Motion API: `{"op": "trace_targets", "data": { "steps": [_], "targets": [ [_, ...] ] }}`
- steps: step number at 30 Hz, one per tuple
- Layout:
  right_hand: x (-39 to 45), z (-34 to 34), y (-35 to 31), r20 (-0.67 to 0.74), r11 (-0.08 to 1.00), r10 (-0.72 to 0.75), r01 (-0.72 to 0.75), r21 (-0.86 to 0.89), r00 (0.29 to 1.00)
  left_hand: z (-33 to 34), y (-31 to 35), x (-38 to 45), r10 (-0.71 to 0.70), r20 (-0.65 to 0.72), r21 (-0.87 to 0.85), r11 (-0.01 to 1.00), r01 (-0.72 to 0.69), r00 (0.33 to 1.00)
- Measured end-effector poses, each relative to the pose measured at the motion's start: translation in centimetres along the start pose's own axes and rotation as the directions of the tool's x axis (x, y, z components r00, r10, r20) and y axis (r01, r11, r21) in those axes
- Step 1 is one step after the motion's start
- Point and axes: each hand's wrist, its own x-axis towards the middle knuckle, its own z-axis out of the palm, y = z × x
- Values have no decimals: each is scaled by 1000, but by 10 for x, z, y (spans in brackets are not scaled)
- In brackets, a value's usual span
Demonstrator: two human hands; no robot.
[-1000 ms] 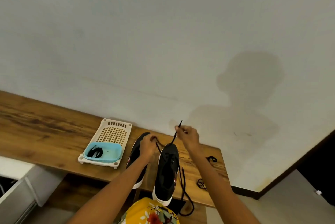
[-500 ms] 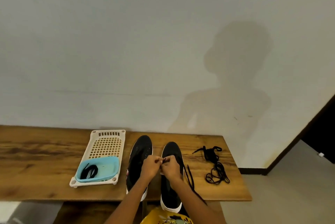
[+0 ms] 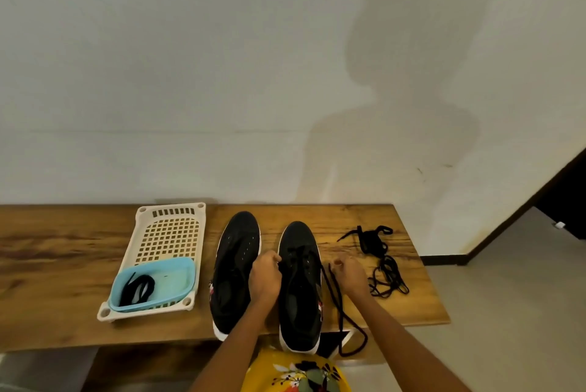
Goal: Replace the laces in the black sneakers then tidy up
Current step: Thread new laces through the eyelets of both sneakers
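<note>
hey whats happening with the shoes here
A person is lacing the right-hand black sneaker on the wooden bench. The left hand pinches the lace at the eyelets; the right hand holds the other end. The other sneaker has no laces. A loose lace pile lies right of them.

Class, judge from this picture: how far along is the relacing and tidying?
Done: old laces lie loose beside the right sneaker. In hand: left hand and right hand pull its lace. Left: the left sneaker looks unlaced, one lace waits in the blue tub, then tidying.
</note>
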Motion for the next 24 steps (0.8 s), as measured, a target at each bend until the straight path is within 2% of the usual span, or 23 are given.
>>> {"op": "trace_targets", "data": {
  "steps": [5,7,8,10,12,14,17,20,22,24],
  "targets": [
    [6,19,4,-34,966,-108,97,-240,994,1,7,18,-94,53,154,984,84,994],
    [7,21,4,-59,969,-108,92,-230,992,2,12,22,-79,29,212,975,71,996],
    [8,21,4,-72,983,-90,77,-169,993,4,14,23,-53,11,237,970,49,999],
    [10,18,1,-92,996,-34,41,75,995,5,17,26,6,-23,288,958,1,1000],
    [11,12,-6,-127,935,-1,46,352,992,7,21,30,29,-32,322,947,-17,999],
    [11,4,-15,-151,852,-61,130,506,987,8,28,34,-18,21,332,943,10,1000],
    [5,-9,-30,-130,737,-184,224,637,974,9,38,37,-131,134,392,918,69,982],
    [2,-14,-42,-125,656,-233,251,711,964,7,43,39,-177,147,413,905,102,973],
    [2,-14,-47,-74,646,-274,240,725,959,1,45,41,-195,152,366,922,129,969],
    [1,-11,-51,-6,679,-312,227,698,950,-5,40,47,-229,196,255,951,176,954]
  ]
}}
